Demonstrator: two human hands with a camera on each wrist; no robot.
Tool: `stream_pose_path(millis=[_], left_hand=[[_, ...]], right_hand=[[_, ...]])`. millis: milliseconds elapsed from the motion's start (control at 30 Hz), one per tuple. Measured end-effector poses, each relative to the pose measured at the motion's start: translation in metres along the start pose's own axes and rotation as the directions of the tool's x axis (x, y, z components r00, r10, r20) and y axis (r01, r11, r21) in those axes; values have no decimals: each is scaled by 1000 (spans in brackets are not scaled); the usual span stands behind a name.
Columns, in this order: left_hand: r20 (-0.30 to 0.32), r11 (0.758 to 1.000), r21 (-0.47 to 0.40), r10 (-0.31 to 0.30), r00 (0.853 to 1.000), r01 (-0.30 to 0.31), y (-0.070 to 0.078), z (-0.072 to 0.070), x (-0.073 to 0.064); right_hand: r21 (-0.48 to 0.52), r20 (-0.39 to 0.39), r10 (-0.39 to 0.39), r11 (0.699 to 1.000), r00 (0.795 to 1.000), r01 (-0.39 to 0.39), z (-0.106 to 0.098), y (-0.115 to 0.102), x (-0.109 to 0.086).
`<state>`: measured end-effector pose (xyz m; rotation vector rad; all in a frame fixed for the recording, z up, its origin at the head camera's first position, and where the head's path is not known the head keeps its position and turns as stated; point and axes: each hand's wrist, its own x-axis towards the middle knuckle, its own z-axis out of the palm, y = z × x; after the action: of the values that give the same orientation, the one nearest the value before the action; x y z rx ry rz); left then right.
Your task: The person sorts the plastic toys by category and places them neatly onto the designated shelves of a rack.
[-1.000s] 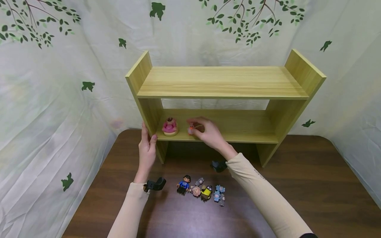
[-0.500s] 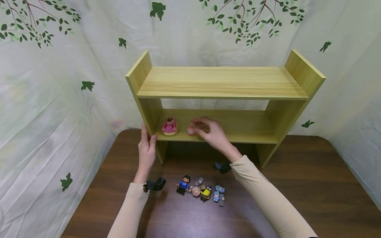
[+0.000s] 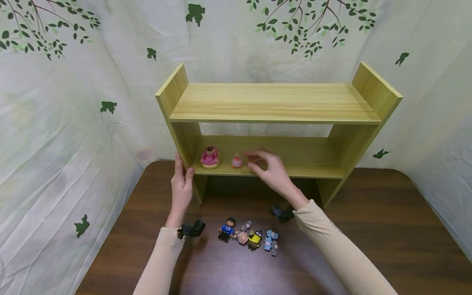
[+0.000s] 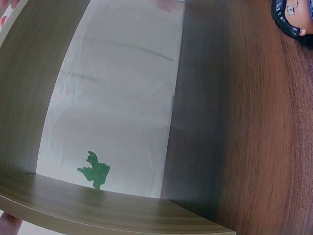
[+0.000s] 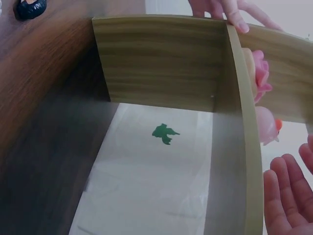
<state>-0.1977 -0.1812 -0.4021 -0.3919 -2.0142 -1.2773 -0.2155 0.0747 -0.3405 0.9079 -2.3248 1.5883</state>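
My left hand (image 3: 182,190) holds the left side panel of the light wooden shelf (image 3: 274,102), its fingers along the outside and its thumb over the front edge. On the middle board stands a small pink duck toy (image 3: 237,161) with an orange beak, upright near the front. Just right of it is my right hand (image 3: 271,168), thumb and fingers spread apart with nothing between them. The right wrist view shows that hand's fingers (image 5: 288,193) beside the pink duck toy (image 5: 266,126). A pink bear figure (image 3: 210,157) on a cream base sits left of the duck.
On the brown table (image 3: 380,229) in front lie a toy figure in blue (image 3: 226,229), a pink pig figure (image 3: 241,237), a yellow-and-brown figure (image 3: 255,239) and several small blue and grey figures (image 3: 271,241). A leaf-printed cloth (image 3: 121,61) hangs behind the shelf.
My right hand has let go of the pink duck toy and drawn back to the right, leaving it standing on the middle board. The left hand has stayed on the side panel.
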Motion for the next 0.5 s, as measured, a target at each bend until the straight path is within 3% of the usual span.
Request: stream_pose_path(millis=[167, 400, 500], left_hand=[[2, 1000, 5, -3, 1000, 3, -1, 0, 0], [-6, 1000, 2, -10, 1000, 10, -35, 5, -2], [-7, 1000, -5, -18, 1000, 18, -42, 5, -4]], right_hand=[[-7, -14, -32, 999, 999, 32, -2, -9, -9], [34, -20, -50, 998, 999, 50, -1, -8, -24], [75, -13, -43, 996, 999, 44, 0, -6, -31]])
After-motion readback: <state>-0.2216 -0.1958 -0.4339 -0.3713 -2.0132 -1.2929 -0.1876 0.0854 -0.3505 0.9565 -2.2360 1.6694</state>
